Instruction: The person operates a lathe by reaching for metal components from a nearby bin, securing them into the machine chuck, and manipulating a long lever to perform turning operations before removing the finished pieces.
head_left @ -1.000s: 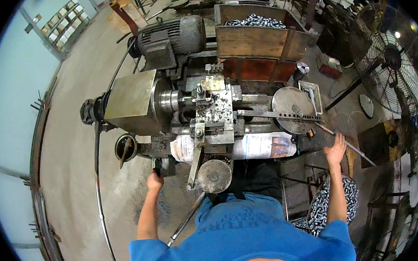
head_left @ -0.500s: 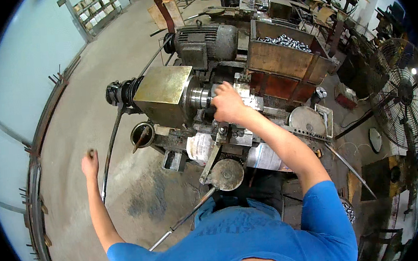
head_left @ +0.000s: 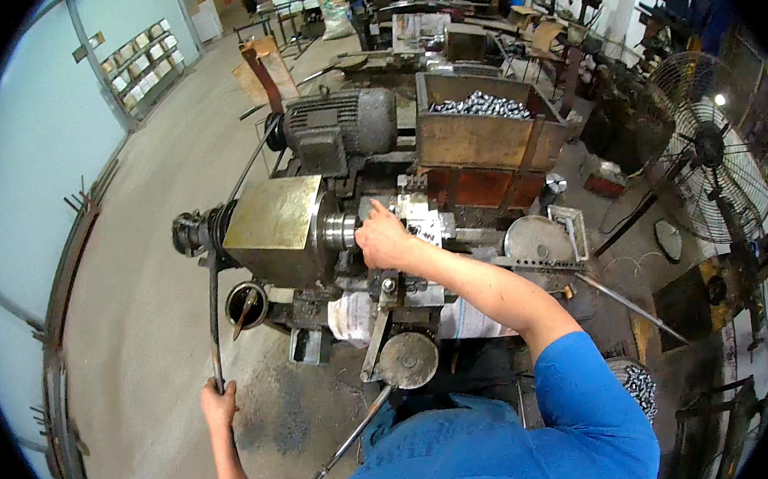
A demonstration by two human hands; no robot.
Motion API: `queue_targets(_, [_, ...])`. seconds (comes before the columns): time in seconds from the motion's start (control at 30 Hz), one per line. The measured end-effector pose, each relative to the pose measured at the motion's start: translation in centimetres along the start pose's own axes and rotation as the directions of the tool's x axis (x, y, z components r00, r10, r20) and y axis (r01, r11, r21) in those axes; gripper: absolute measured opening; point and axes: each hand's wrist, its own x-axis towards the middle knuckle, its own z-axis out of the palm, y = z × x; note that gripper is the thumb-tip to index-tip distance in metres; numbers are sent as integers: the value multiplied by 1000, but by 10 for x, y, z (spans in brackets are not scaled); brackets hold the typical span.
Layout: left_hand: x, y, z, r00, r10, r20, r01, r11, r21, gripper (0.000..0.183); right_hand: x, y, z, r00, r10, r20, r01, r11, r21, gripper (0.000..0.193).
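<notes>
A lathe-like machine stands before me, with a boxy headstock [head_left: 274,216] and a shiny round spindle nose [head_left: 341,231]. My right hand [head_left: 384,239] is at the spindle's right side, fingers curled and partly hidden; whatever they hold there cannot be made out. From the left end of the headstock a long dark lever [head_left: 216,327] hangs down. At its lower end my left hand [head_left: 220,404] is closed around it. Below the right hand are a tool post [head_left: 388,285] and a round disc [head_left: 408,360] on a long metal handle [head_left: 349,442].
Behind the headstock sits a grey motor [head_left: 340,127]. A wooden box [head_left: 484,139] of small metal parts stands back right. A pot [head_left: 246,307] with a stick in it hangs at left. A large fan [head_left: 707,146] and a basin of parts [head_left: 639,386] are at right.
My left hand has moved right and down onto the lever, which now hangs more upright. The right hand stays by the spindle. The whole view has shifted with my head.
</notes>
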Motion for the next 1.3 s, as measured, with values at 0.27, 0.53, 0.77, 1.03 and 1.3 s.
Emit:
queue_targets(0.27, [64,-2,16,953,130,274,-25,934,-356,19,-53,111,-69,795,396,-459,-302,915,267,34])
queue_targets(0.53, [65,-15,24,949,219,228,-55,824,-564,18,-142,95,-24,815,347,-464,-80,861,503,49])
queue_targets(0.77, [80,-17,26,946,40,323,120,879,-461,30,-366,123,94,522,852,-26,-547,358,756,43])
queue_targets(1.03, [77,0,30,922,59,384,120,897,-426,27,-659,46,236,-44,989,144,-991,-62,118,15])
queue_targets(1.3, [85,-1,31,917,35,397,121,925,-360,28,-633,22,292,-48,848,528,-997,-75,31,27])
